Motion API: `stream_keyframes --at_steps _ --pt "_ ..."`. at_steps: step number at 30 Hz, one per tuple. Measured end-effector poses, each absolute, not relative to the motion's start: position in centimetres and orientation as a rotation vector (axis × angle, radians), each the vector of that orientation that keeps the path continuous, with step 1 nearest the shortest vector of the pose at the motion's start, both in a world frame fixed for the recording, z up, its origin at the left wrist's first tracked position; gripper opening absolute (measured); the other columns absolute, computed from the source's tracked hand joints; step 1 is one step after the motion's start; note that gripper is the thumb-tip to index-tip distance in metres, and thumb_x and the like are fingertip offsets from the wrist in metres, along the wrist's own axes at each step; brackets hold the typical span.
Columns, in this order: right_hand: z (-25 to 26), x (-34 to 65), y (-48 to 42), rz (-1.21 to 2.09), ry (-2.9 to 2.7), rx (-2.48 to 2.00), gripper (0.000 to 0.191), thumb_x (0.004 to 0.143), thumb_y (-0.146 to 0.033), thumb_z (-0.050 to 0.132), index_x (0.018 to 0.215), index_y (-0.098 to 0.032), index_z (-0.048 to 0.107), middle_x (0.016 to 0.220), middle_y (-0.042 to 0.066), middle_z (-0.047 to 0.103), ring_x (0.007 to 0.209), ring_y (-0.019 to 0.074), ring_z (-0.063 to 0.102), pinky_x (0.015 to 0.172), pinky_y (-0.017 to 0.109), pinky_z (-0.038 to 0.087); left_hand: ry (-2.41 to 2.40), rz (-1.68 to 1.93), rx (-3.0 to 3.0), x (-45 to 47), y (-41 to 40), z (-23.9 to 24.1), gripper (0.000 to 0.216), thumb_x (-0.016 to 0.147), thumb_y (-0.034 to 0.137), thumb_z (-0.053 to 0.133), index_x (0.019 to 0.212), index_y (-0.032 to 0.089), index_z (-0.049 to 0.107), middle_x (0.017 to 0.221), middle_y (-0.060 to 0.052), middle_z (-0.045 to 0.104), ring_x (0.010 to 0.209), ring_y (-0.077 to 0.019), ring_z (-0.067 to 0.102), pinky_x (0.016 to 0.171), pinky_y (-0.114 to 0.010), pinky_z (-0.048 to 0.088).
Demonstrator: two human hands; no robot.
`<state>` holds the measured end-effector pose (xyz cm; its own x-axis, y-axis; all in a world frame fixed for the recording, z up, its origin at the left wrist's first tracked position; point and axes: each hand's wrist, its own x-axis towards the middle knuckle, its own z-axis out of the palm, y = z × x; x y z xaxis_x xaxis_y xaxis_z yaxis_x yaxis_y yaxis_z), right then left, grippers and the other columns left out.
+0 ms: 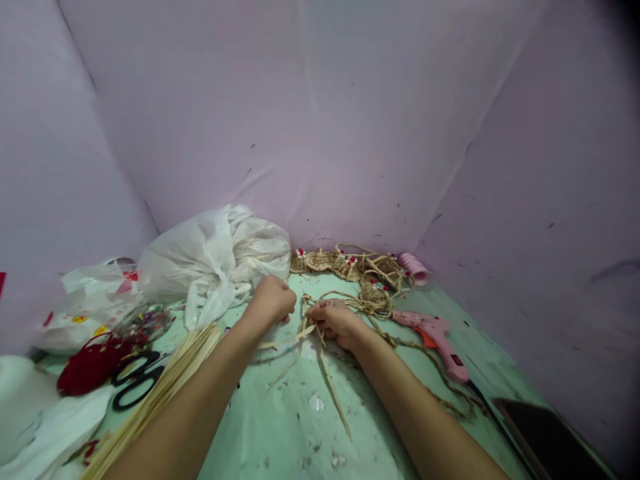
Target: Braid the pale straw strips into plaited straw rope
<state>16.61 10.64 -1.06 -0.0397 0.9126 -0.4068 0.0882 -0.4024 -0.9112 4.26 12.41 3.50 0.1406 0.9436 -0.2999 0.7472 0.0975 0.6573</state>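
Note:
My right hand (pixel 334 321) pinches the upper part of some pale, flat straw strips (pixel 331 380) between thumb and fingers. Their loose ends fan out over the table, one long end pointing toward me. To its left and slightly higher, my left hand (pixel 274 299) is curled closed, and whatever is in its fingers is hidden. Beyond my right hand lies a twisted straw cord (pixel 375 303), which trails off to the right. A bundle of long straw strips (pixel 195 357) lies beside my left forearm.
Scissors with black handles (pixel 135 380) and dark red yarn (pixel 93 365) lie left. A white plastic bag (pixel 215 250) stands behind. Beaded straw pieces (pixel 325 263) and a pink thread spool (pixel 414 268) line the back wall. At right are a pink glue gun (pixel 440 340) and a dark flat object (pixel 545 437).

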Motion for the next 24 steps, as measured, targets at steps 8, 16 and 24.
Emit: stream_keyframes --at_steps 8,16,24 --pt "-1.2 17.4 10.9 1.627 -1.116 -1.437 0.004 0.058 -0.012 0.045 0.056 -0.014 0.047 0.041 -0.006 0.044 0.031 0.0023 0.022 0.034 0.017 0.011 1.298 0.346 1.079 5.2 13.2 0.8 0.012 0.062 0.006 0.045 0.053 0.01 0.051 0.04 -0.001 0.047 0.033 -0.0049 0.038 0.035 -0.016 0.024" --pt "-1.4 18.1 11.1 0.981 -1.808 -1.652 0.009 0.058 -0.011 0.052 0.061 -0.012 0.061 0.054 0.0 0.058 0.048 0.007 0.044 0.044 0.016 0.029 1.465 0.416 1.284 5.2 12.9 0.2 0.017 0.056 0.013 0.051 0.041 0.013 0.043 0.03 0.004 0.034 0.026 -0.0053 0.027 0.031 -0.019 0.015" --pt "1.6 17.3 9.6 0.559 -1.948 -2.037 0.012 0.058 -0.022 0.056 0.054 -0.015 0.064 0.053 0.007 0.06 0.05 0.0145 0.05 0.043 0.023 0.025 1.46 0.496 1.252 5.7 12.5 0.3 0.019 0.054 0.011 0.049 0.039 0.015 0.038 0.03 0.004 0.034 0.026 -0.0045 0.026 0.031 -0.019 0.014"
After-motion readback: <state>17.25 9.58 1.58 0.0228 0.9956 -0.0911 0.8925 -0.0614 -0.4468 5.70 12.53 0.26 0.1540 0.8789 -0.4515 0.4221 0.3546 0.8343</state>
